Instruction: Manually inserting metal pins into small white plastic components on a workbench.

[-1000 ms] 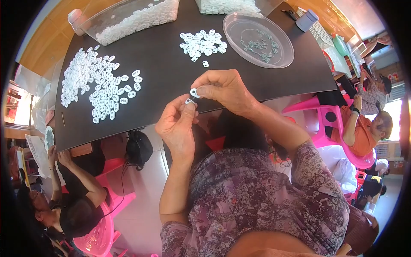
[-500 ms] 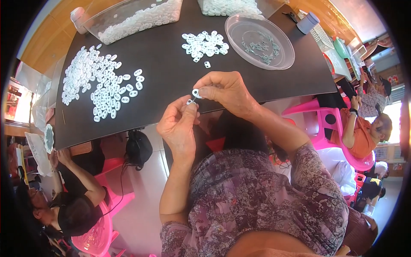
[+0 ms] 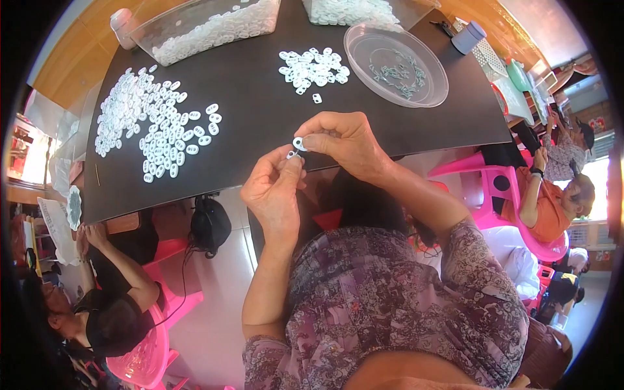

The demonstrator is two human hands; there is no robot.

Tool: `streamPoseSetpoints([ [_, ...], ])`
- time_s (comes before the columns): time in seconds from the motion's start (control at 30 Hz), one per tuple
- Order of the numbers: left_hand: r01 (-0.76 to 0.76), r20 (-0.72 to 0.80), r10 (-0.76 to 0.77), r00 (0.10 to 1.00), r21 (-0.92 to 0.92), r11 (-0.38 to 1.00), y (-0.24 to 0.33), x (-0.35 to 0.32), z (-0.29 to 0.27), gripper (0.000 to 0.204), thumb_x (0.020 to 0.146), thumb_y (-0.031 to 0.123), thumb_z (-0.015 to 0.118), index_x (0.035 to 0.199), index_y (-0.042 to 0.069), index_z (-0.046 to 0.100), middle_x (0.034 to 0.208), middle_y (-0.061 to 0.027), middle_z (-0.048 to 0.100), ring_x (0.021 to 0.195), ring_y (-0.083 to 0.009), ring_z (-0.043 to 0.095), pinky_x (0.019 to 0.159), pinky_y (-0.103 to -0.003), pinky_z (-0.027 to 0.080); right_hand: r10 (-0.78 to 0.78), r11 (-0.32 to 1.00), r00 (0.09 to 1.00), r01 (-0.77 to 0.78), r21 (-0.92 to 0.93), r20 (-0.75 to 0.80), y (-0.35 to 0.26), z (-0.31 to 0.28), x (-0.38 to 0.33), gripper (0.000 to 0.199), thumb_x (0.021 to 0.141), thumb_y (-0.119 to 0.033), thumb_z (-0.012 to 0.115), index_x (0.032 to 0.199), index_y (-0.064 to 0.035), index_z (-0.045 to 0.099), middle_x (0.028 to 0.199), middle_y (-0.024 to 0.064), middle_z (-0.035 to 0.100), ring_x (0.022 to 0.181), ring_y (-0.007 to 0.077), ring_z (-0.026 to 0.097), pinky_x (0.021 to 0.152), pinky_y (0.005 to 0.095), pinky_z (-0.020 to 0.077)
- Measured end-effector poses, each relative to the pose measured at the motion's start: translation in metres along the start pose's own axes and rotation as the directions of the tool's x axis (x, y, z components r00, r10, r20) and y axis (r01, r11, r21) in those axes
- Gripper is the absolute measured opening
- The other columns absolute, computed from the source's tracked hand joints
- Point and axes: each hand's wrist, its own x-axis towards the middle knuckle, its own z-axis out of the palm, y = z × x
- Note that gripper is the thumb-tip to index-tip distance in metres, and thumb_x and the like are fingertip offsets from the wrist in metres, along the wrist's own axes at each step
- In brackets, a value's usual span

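Near the table's front edge my hands are close together, each pinching a small white plastic piece. Between the thumb and fingers of my left hand (image 3: 273, 198) sits a white piece with a dark hole (image 3: 291, 155). My right hand (image 3: 348, 143) grips a rounded white piece (image 3: 298, 142) just above and to the right of it. Whether the two pieces touch is too small to tell. Straight ahead lies a pile of small white holed pieces (image 3: 312, 68), with a single white piece (image 3: 317, 98) apart from it. A round clear tray (image 3: 426, 103) holds several small grey-green slivers.
White oval pieces (image 3: 166, 143) spread over the left of the dark table (image 3: 247, 117). Two clear bins (image 3: 156, 39) of white pieces stand at the back. Lidded containers stand at both far corners. A co-worker (image 3: 123, 318) sits at left; others sit at right.
The view has shifted slightly, so the table things appear a little to the right. Both hands keep their pinch, with the two white pieces in nearly the same position.
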Motion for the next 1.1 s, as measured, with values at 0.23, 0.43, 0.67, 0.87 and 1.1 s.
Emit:
streamPoseSetpoints([
  [0.23, -0.023, 0.023, 0.023, 0.999, -0.008, 1.000, -0.0009, 0.0003, 0.0009, 0.015, 0.080, -0.005, 0.060, 0.095, -0.007, 0.062, 0.074, -0.0092, 0.063, 0.058, -0.0101, 0.057, 0.047, -0.020, 0.046, -0.071, 0.989, 0.997, 0.066, -0.133, -0.038, -0.0028, 0.0046, -0.0026, 0.010, 0.081, -0.003, 0.060, 0.089, 0.0007, 0.065, 0.080, 0.0039, 0.062, 0.076, 0.0080, 0.056, 0.067, 0.0229, 0.0450],
  [0.43, -0.024, 0.015, 0.024, 1.000, -0.025, 0.999, -0.0013, 0.0001, 0.0018, 0.015, 0.081, -0.004, 0.061, 0.096, -0.007, 0.062, 0.074, -0.0080, 0.062, 0.058, -0.0100, 0.057, 0.047, -0.020, 0.046, -0.090, 0.981, 0.995, 0.083, -0.178, -0.032, -0.0042, 0.0074, -0.0045, 0.010, 0.081, -0.002, 0.058, 0.088, 0.0007, 0.065, 0.080, 0.0047, 0.060, 0.076, 0.0106, 0.056, 0.068, 0.0243, 0.0446],
  [0.67, -0.053, 0.027, 0.054, 0.998, -0.060, 0.997, -0.0033, -0.0008, 0.0022, 0.023, 0.081, -0.004, 0.061, 0.103, -0.007, 0.058, 0.073, -0.0072, 0.061, 0.058, -0.0104, 0.057, 0.048, -0.021, 0.047, -0.060, 0.976, 0.998, 0.052, -0.212, -0.027, -0.0031, 0.0063, -0.0040, 0.010, 0.081, -0.003, 0.058, 0.088, 0.0007, 0.065, 0.080, 0.0044, 0.061, 0.075, 0.0094, 0.056, 0.067, 0.0244, 0.0454],
  [0.87, -0.041, 0.057, 0.044, 0.997, -0.052, 0.998, -0.0033, 0.0008, 0.0002, 0.025, 0.080, -0.004, 0.062, 0.105, -0.007, 0.056, 0.072, -0.0067, 0.061, 0.058, -0.0108, 0.057, 0.049, -0.022, 0.047, 0.073, 0.992, 0.997, -0.076, -0.100, -0.030, -0.0055, 0.0053, -0.0041, 0.008, 0.082, -0.002, 0.059, 0.088, 0.0009, 0.064, 0.081, 0.0039, 0.063, 0.075, 0.0069, 0.057, 0.066, 0.0225, 0.0465],
  [1.1, -0.008, 0.078, 0.015, 0.997, -0.086, 0.996, -0.0022, 0.0015, 0.0003, 0.023, 0.080, -0.005, 0.061, 0.103, -0.008, 0.058, 0.072, -0.0077, 0.061, 0.058, -0.0119, 0.057, 0.048, -0.023, 0.048, -0.049, 0.992, 0.999, 0.047, -0.120, -0.007, -0.0026, 0.0058, -0.0056, 0.008, 0.083, -0.002, 0.057, 0.088, 0.0002, 0.063, 0.081, 0.0041, 0.061, 0.075, 0.0082, 0.056, 0.066, 0.0237, 0.0459],
])
